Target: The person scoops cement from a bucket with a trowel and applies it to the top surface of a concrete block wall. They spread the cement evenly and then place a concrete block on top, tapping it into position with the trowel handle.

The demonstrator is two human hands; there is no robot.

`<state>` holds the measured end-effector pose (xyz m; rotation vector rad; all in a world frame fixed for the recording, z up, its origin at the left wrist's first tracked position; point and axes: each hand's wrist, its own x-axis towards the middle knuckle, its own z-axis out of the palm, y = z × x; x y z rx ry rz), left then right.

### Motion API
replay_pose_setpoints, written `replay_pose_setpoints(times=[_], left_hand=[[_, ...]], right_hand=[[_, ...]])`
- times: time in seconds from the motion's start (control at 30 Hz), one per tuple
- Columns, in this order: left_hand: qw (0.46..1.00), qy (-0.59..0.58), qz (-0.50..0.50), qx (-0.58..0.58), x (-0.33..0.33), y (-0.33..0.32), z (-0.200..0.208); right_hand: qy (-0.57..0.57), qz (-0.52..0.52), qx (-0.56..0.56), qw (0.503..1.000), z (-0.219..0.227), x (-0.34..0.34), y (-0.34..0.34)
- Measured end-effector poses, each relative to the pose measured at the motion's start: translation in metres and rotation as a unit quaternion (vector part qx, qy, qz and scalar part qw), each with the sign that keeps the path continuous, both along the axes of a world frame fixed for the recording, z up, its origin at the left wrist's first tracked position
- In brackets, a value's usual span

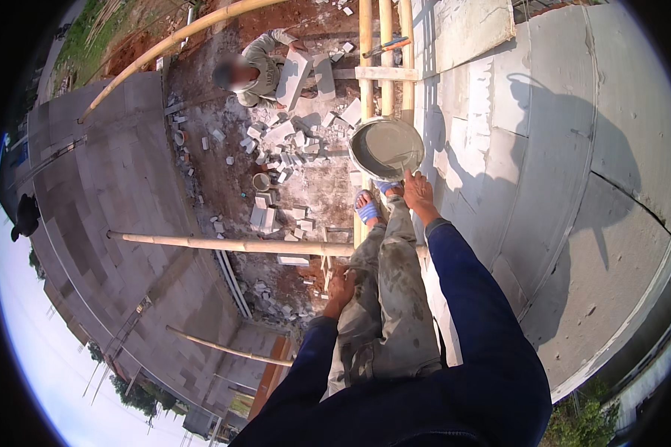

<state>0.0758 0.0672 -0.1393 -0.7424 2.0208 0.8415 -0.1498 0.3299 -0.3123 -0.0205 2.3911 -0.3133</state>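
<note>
My right hand (419, 195) is closed at the near rim of a round bucket (356, 156) of wet grey mortar (386, 143). A thin, pale shape lies in the mortar just beyond the fingers; what the hand grips is too small to make out. Beside my left knee is my left hand (340, 292), its fingers curled. A thin upright piece of wood (326, 257) runs close to it, and whether the hand holds anything is hidden. My feet, in blue striped sandals (366, 211), stand on bamboo poles next to the bucket.
Bamboo poles (366, 89) run ahead, with an orange-handled tool (388, 48) across them. A bamboo crossbar (231, 244) spans the left side. On the right rises a pale block wall (552, 171). Far below, a person (261, 67) handles a white block (294, 78) amid rubble (283, 145).
</note>
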Motion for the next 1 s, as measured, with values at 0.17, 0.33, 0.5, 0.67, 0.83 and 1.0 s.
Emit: replay_pose_setpoints(times=[0.17,0.33,0.5,0.67,0.83,1.0], left_hand=[[0.997,0.028,-0.067,-0.022,-0.008,0.027,-0.059],[1.000,0.022,0.005,0.019,-0.045,0.025,-0.119],[0.999,0.002,-0.031,0.026,-0.132,-0.009,-0.162],[0.999,0.031,0.005,-0.030,-0.241,-0.049,-0.214],[0.986,0.096,-0.021,-0.136,-0.320,-0.075,-0.251],[0.979,0.090,-0.032,-0.181,-0.392,-0.050,-0.244]], right_hand=[[-0.113,-0.102,-0.041,0.988,-0.076,0.030,0.020],[0.046,-0.197,-0.038,0.979,-0.073,0.036,0.024],[0.119,-0.252,-0.046,0.959,-0.064,0.028,0.051],[0.196,-0.229,-0.075,0.950,-0.004,-0.025,-0.004],[0.122,-0.195,-0.138,0.963,-0.015,-0.004,-0.034],[0.037,-0.184,-0.218,0.958,0.030,0.047,-0.120]])
